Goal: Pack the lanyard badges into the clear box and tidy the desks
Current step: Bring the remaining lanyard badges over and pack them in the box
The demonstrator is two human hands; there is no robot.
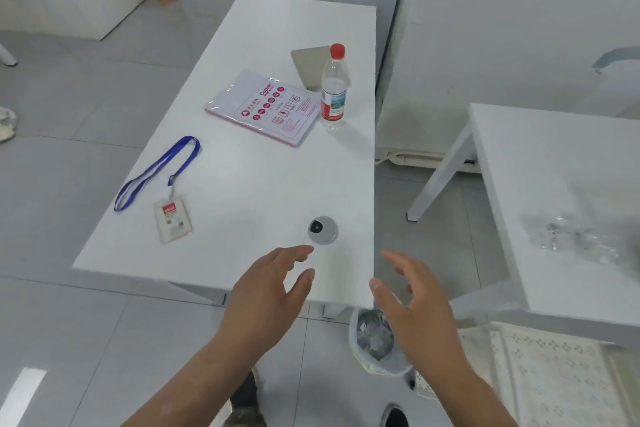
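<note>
A badge in a clear holder [172,219] lies near the left front corner of the white desk [263,184], with its blue lanyard [157,172] looped out behind it. My left hand [268,291] hovers over the desk's front edge, fingers apart and empty, well right of the badge. Over the desk's front right corner my right hand [417,302] is also open and holds nothing. A blurred clear object [571,236], perhaps the clear box, rests on the second white desk [554,163] at the right.
On the first desk lie a plastic-wrapped paper pack [266,106], a water bottle with a red cap [334,88], a grey card [310,66] and a grey cable grommet [322,230]. A lined waste bin [375,343] stands on the floor below the corner.
</note>
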